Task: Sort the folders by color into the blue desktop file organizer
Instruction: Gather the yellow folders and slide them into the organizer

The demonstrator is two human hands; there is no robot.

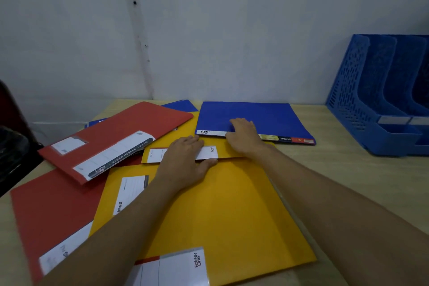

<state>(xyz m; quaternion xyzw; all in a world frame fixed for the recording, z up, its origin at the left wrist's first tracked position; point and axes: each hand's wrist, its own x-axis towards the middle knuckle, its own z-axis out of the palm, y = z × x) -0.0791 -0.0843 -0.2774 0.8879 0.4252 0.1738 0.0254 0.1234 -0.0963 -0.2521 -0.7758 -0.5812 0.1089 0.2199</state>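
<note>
The blue folder [253,118] lay flat left of the blue organizer [362,104], long axis crosswise, label edge toward the person. The right hand [243,134] pressed it with near-straight fingers; the left hand [185,158] rested flat on a yellow folder [232,211], gripping nothing.

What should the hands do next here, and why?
Probably close the right hand on the blue folder and carry it to the blue organizer. The fingers already lie flat on that folder, its slots look empty, and the left hand rests on a yellow folder.
</note>
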